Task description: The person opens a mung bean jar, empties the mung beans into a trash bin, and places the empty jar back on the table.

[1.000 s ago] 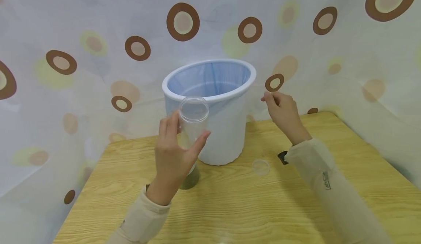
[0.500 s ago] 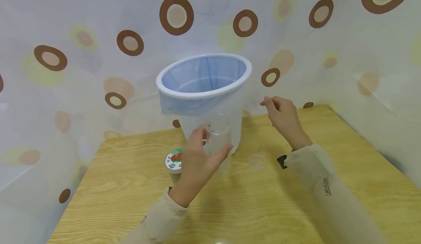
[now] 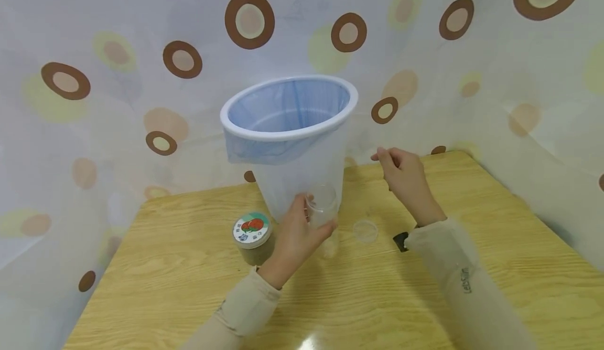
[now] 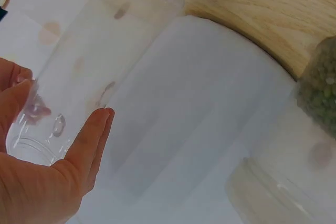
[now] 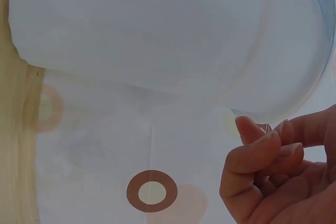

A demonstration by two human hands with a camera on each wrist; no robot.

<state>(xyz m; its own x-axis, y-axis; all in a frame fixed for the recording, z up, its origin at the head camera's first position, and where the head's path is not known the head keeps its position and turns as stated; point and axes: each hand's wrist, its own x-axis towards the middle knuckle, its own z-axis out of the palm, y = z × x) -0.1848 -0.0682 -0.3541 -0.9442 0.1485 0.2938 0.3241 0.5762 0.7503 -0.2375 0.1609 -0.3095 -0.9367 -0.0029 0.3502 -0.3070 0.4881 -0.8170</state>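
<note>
My left hand (image 3: 294, 234) grips a tall clear plastic jar (image 3: 322, 211) around its side, thumb facing the right. The jar is upright without a lid, its base low near the tabletop; in the left wrist view it looks see-through (image 4: 100, 51). A round clear lid (image 3: 365, 231) lies flat to its right. Left of this hand stands a squat jar (image 3: 255, 237) with a red-and-green picture on its white lid, and small green grains (image 4: 320, 87) inside. My right hand (image 3: 406, 179) is raised above the table, fingers curled and thumb against them, with nothing visible between them (image 5: 262, 166).
Behind the hands stands a white bin (image 3: 302, 182) with a blue liner (image 3: 269, 153) folded over its rim. A patterned sheet (image 3: 118, 145) hangs behind the wooden table (image 3: 165, 271). A black piece (image 3: 401, 242) shows at the right cuff.
My left hand has lowered the clear jar and moved it right, from before the bin's rim toward the table. The squat jar is now uncovered. My right hand has barely moved.
</note>
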